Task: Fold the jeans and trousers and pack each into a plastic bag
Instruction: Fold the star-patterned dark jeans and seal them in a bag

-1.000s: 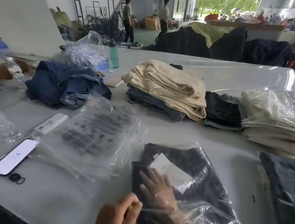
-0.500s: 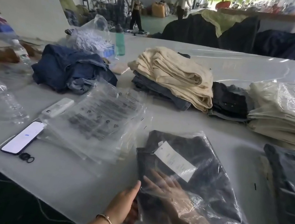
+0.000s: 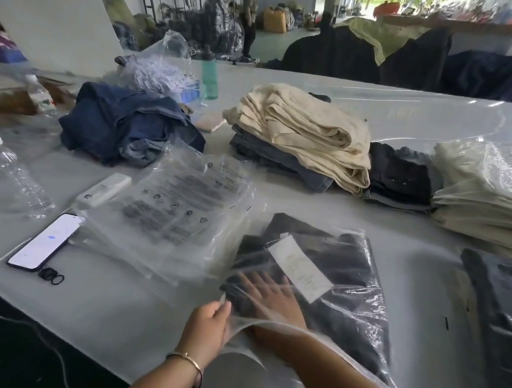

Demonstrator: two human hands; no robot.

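Observation:
Folded dark jeans (image 3: 345,267) with a white paper tag lie inside a clear plastic bag (image 3: 368,318) on the white table (image 3: 107,314). My right hand (image 3: 272,294) is inside the bag's mouth, fingers flat and spread on the jeans. My left hand (image 3: 210,319) pinches the bag's open edge at the near left corner and lifts it. A stack of empty printed plastic bags (image 3: 176,207) lies to the left. Folded cream trousers over jeans (image 3: 306,132) sit behind, and loose blue jeans (image 3: 128,125) are heaped at the far left.
Bagged cream trousers (image 3: 497,192) are stacked at the right, bagged dark jeans (image 3: 502,317) lie near the right edge. A phone (image 3: 45,241) with cable, a white remote (image 3: 103,191) and water bottles (image 3: 14,179) occupy the left. People stand far behind the table.
My right hand has slid deeper into the bag over the jeans. My left hand has taken hold of the bag's open edge and raised it.

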